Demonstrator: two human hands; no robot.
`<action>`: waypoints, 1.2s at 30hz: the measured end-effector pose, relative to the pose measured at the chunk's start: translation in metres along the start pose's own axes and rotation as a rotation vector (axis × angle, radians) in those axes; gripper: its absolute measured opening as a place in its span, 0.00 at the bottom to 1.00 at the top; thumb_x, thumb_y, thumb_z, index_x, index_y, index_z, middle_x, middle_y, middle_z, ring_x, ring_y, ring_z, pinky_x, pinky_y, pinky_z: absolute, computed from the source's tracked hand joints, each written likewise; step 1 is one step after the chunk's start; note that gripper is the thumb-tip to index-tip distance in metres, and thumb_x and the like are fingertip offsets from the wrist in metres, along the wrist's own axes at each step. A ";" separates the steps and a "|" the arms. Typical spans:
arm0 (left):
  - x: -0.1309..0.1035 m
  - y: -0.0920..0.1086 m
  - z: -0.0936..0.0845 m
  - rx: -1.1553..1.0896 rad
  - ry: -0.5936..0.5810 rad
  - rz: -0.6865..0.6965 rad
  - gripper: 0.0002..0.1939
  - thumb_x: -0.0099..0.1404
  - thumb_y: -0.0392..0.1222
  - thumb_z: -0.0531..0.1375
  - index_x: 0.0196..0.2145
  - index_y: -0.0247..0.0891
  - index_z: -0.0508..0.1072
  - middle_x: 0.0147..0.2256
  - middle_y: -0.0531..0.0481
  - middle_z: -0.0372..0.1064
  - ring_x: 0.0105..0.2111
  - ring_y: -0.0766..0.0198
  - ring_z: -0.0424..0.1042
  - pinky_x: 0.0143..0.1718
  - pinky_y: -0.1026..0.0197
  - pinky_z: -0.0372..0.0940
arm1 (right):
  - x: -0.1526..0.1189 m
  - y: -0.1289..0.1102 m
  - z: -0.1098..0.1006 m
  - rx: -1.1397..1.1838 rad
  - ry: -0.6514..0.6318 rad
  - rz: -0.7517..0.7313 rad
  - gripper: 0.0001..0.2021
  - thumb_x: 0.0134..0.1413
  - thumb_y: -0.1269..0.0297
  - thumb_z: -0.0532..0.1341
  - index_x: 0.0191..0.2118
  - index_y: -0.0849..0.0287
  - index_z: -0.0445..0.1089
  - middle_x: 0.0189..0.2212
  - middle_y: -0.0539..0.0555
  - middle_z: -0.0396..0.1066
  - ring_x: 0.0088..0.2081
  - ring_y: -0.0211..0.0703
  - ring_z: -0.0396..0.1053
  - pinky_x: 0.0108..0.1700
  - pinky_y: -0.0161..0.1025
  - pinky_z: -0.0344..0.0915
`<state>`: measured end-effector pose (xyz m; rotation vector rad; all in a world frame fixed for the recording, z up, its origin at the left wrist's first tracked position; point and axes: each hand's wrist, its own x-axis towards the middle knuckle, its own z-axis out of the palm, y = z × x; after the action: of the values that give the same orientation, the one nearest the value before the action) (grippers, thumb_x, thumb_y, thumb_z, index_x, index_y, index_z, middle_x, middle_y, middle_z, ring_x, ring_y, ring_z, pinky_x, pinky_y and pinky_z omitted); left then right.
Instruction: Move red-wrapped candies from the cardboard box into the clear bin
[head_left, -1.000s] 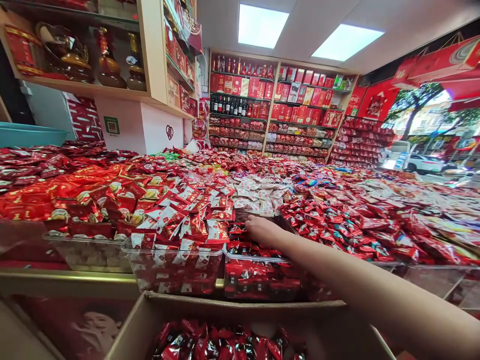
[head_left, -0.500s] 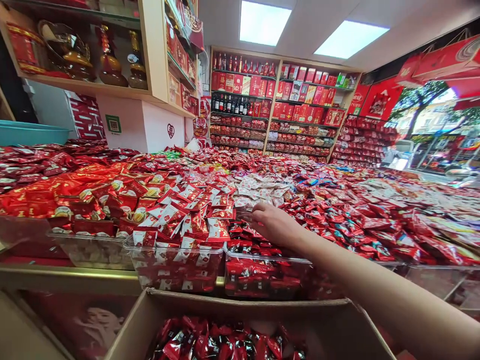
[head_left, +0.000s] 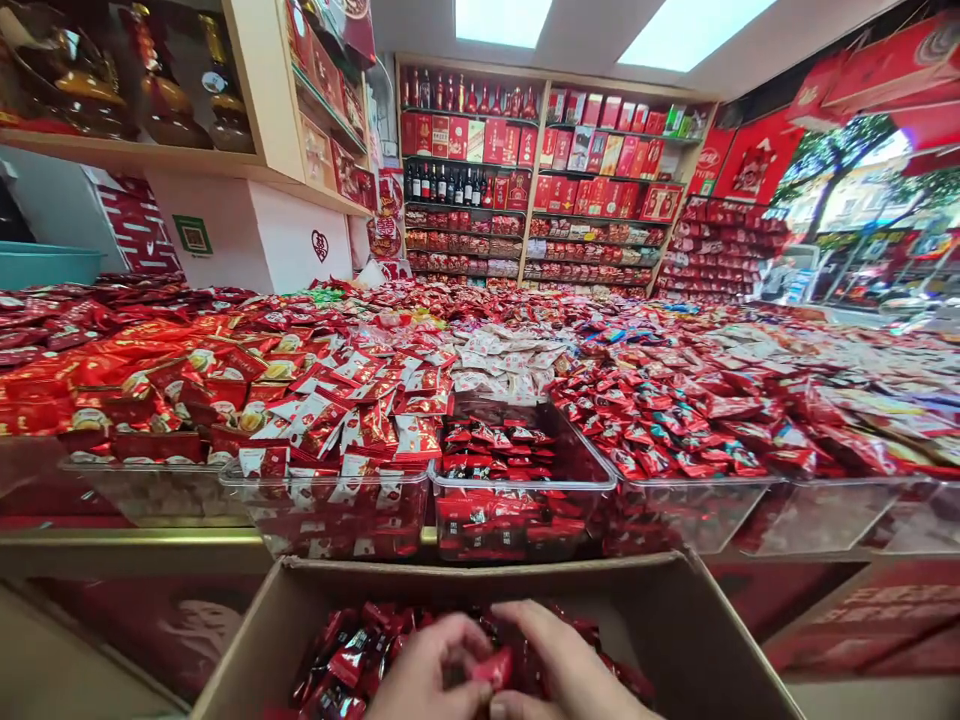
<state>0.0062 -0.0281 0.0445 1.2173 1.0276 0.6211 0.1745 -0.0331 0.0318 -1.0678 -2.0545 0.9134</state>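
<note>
Both my hands are down in an open cardboard box (head_left: pixel 697 640) at the bottom of the view, among dark red candy packets (head_left: pixel 352 650). My left hand (head_left: pixel 427 675) and my right hand (head_left: pixel 559 665) meet over the pile, and a small red packet (head_left: pixel 495 668) is pinched between their fingers. Just beyond the box stands a clear plastic bin (head_left: pixel 592 480), partly filled with the same dark red candy packets (head_left: pixel 487 450).
A wide counter holds several clear bins heaped with red and white wrapped sweets (head_left: pixel 360 410). Wall shelves at the back (head_left: pixel 540 180) carry red gift boxes and bottles. A teal tub (head_left: pixel 45 265) stands at far left. A shop window (head_left: pixel 862 230) is at right.
My right hand has pulled back from the clear bin and dropped into the cardboard box. My left hand has come into view there. The camera has tilted down.
</note>
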 end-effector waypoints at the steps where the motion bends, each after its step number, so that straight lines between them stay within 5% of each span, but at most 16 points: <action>1: 0.003 0.004 -0.002 -0.005 0.031 0.040 0.09 0.51 0.42 0.60 0.30 0.37 0.66 0.25 0.56 0.65 0.28 0.66 0.64 0.31 0.66 0.58 | 0.000 0.000 0.000 0.152 0.006 0.099 0.23 0.38 0.61 0.61 0.44 0.61 0.58 0.37 0.55 0.65 0.37 0.40 0.62 0.38 0.35 0.60; 4: 0.008 0.007 -0.008 -0.078 0.116 0.160 0.13 0.50 0.42 0.61 0.34 0.37 0.64 0.22 0.57 0.65 0.22 0.70 0.62 0.25 0.68 0.56 | 0.004 -0.009 -0.002 0.516 -0.027 0.278 0.15 0.41 0.59 0.60 0.35 0.63 0.62 0.27 0.50 0.64 0.29 0.34 0.62 0.31 0.32 0.59; 9: 0.003 0.004 -0.009 -0.238 0.112 0.149 0.18 0.50 0.41 0.61 0.39 0.37 0.63 0.21 0.57 0.64 0.21 0.71 0.61 0.24 0.68 0.56 | 0.009 -0.018 -0.003 0.765 -0.008 0.383 0.15 0.35 0.59 0.63 0.27 0.64 0.61 0.21 0.46 0.60 0.23 0.29 0.57 0.27 0.29 0.55; 16: 0.002 0.005 -0.004 0.002 0.070 0.193 0.10 0.54 0.45 0.58 0.31 0.36 0.69 0.27 0.52 0.66 0.28 0.66 0.62 0.29 0.67 0.57 | 0.003 -0.014 0.002 0.669 -0.010 0.407 0.14 0.33 0.63 0.64 0.26 0.63 0.60 0.20 0.45 0.60 0.22 0.29 0.57 0.25 0.28 0.55; 19: 0.005 0.001 -0.005 -0.010 0.071 0.130 0.13 0.53 0.49 0.57 0.26 0.34 0.69 0.20 0.55 0.63 0.20 0.68 0.60 0.22 0.67 0.55 | 0.001 -0.016 0.001 0.316 0.016 0.253 0.13 0.38 0.64 0.61 0.33 0.61 0.63 0.27 0.49 0.65 0.29 0.34 0.62 0.31 0.31 0.59; 22: 0.009 -0.003 -0.007 -0.098 0.133 0.054 0.15 0.48 0.51 0.60 0.23 0.34 0.66 0.16 0.58 0.59 0.15 0.71 0.56 0.16 0.69 0.50 | 0.001 -0.019 -0.005 -0.188 0.056 -0.125 0.23 0.38 0.61 0.61 0.43 0.60 0.59 0.41 0.56 0.63 0.39 0.41 0.61 0.38 0.36 0.60; 26: 0.009 -0.002 -0.007 -0.125 0.184 -0.026 0.18 0.46 0.54 0.60 0.21 0.34 0.66 0.13 0.58 0.60 0.13 0.73 0.56 0.14 0.71 0.45 | 0.004 -0.020 -0.008 -0.761 0.053 -0.496 0.09 0.47 0.64 0.55 0.37 0.58 0.62 0.37 0.52 0.66 0.32 0.38 0.61 0.30 0.34 0.61; 32: 0.003 0.008 -0.002 -0.380 0.191 -0.020 0.18 0.48 0.56 0.58 0.20 0.35 0.65 0.14 0.57 0.61 0.14 0.71 0.57 0.15 0.69 0.49 | 0.001 -0.031 -0.019 -0.768 0.235 -0.680 0.02 0.49 0.70 0.52 0.29 0.60 0.61 0.36 0.48 0.68 0.28 0.34 0.61 0.27 0.32 0.58; 36: 0.008 -0.004 -0.006 -0.328 0.191 -0.028 0.18 0.50 0.56 0.55 0.25 0.36 0.66 0.16 0.55 0.64 0.16 0.70 0.60 0.16 0.70 0.47 | 0.003 -0.063 -0.059 -0.718 0.255 -0.704 0.01 0.48 0.70 0.54 0.29 0.60 0.59 0.38 0.51 0.68 0.30 0.34 0.60 0.31 0.32 0.59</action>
<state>0.0036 -0.0191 0.0385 0.8673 1.0503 0.8600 0.1936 -0.0403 0.1159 -0.6264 -2.3196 -0.3202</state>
